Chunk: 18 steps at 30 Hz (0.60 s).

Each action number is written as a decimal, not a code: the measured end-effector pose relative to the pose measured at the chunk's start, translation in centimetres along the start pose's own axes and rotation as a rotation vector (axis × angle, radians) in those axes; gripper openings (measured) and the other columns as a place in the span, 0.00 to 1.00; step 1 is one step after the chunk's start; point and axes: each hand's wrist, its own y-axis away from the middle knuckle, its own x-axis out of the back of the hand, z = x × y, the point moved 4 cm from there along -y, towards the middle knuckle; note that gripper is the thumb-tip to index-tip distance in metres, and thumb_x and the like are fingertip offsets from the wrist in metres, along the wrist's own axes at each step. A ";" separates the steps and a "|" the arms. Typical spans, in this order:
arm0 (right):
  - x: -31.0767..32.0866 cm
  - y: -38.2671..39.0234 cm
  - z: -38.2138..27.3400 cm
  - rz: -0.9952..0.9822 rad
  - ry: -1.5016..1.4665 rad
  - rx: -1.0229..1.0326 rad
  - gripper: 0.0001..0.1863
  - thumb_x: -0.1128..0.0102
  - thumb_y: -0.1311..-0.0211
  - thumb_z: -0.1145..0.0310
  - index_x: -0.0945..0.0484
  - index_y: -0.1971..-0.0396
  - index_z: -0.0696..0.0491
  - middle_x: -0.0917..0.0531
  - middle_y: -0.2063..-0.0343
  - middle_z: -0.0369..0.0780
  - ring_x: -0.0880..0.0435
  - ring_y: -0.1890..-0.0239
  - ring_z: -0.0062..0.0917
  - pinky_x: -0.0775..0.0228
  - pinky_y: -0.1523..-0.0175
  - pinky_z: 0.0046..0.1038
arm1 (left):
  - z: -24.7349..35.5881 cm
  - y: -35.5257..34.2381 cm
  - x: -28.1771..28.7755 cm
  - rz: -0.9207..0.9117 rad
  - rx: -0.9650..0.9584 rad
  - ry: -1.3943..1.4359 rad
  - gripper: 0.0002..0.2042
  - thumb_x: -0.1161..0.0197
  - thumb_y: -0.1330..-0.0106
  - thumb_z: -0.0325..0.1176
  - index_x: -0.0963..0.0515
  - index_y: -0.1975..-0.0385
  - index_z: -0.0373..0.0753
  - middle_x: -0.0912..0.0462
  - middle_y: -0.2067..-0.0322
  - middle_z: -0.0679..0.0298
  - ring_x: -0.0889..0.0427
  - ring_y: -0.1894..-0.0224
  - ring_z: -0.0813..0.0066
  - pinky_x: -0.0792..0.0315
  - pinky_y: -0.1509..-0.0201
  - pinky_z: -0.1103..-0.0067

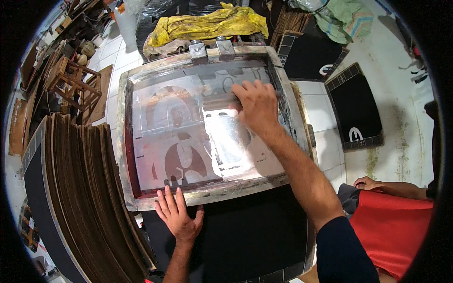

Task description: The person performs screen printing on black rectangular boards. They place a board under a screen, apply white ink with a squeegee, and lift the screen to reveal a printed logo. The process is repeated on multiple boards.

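Note:
A wooden-framed printing screen [160, 199] lies flat in front of me, its mesh [151, 127] marked with rounded stencil shapes. My right hand [257, 104] is wrapped round a squeegee [217, 102] over the far right part of the mesh. Bright white ink or glare [226, 141] shows on the mesh just nearer than the squeegee. My left hand [179, 214] rests on the near edge of the frame, fingers spread and holding nothing. Under the near side of the screen lies a black panel [245, 231]. The squeegee's right part is hidden by my right hand.
Two metal clamps [199, 52] sit on the frame's far edge, with a yellow cloth [207, 26] behind. Tall stacked boards [89, 188] stand left. Black printed panels [354, 108] lean at the right. Another person in red [391, 226] is at the lower right. A wooden stool [75, 82] stands far left.

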 end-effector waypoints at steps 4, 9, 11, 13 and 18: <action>-0.1 1.1 0.1 0.014 -0.028 0.022 0.11 0.29 0.48 0.71 0.19 0.64 0.50 0.18 0.66 0.38 0.20 0.57 0.35 0.33 0.51 0.40 | 0.0 -0.1 0.2 0.008 0.000 -0.003 0.41 0.28 0.44 0.47 0.32 0.31 0.36 0.38 0.26 0.45 0.46 0.22 0.39 0.56 0.21 0.44; 3.0 8.5 -1.9 -0.053 -0.008 0.021 0.11 0.30 0.48 0.74 0.19 0.64 0.51 0.19 0.66 0.38 0.21 0.59 0.34 0.34 0.52 0.39 | -0.3 0.4 -0.3 -0.017 0.036 0.019 0.41 0.29 0.42 0.49 0.33 0.30 0.37 0.39 0.26 0.43 0.47 0.22 0.39 0.56 0.22 0.44; 4.2 11.7 -2.9 -0.114 -0.034 -0.029 0.19 0.27 0.58 0.76 0.20 0.62 0.50 0.23 0.66 0.37 0.23 0.59 0.34 0.35 0.51 0.39 | -1.1 0.7 0.1 0.120 0.047 0.054 0.42 0.33 0.35 0.51 0.39 0.26 0.33 0.44 0.24 0.42 0.49 0.21 0.40 0.56 0.20 0.47; 5.4 14.4 -3.8 -0.109 -0.052 -0.035 0.14 0.31 0.50 0.78 0.18 0.62 0.51 0.21 0.67 0.37 0.23 0.62 0.31 0.34 0.54 0.38 | -3.1 1.2 1.2 0.397 0.130 0.143 0.42 0.35 0.30 0.51 0.42 0.25 0.32 0.47 0.23 0.41 0.51 0.21 0.40 0.56 0.19 0.50; 5.3 16.5 -4.0 -0.106 -0.036 -0.032 0.14 0.32 0.48 0.78 0.18 0.60 0.52 0.22 0.68 0.37 0.22 0.60 0.32 0.32 0.49 0.40 | -12.5 1.7 0.4 0.272 0.797 0.735 0.51 0.26 0.34 0.49 0.52 0.23 0.27 0.51 0.24 0.39 0.50 0.21 0.51 0.57 0.18 0.58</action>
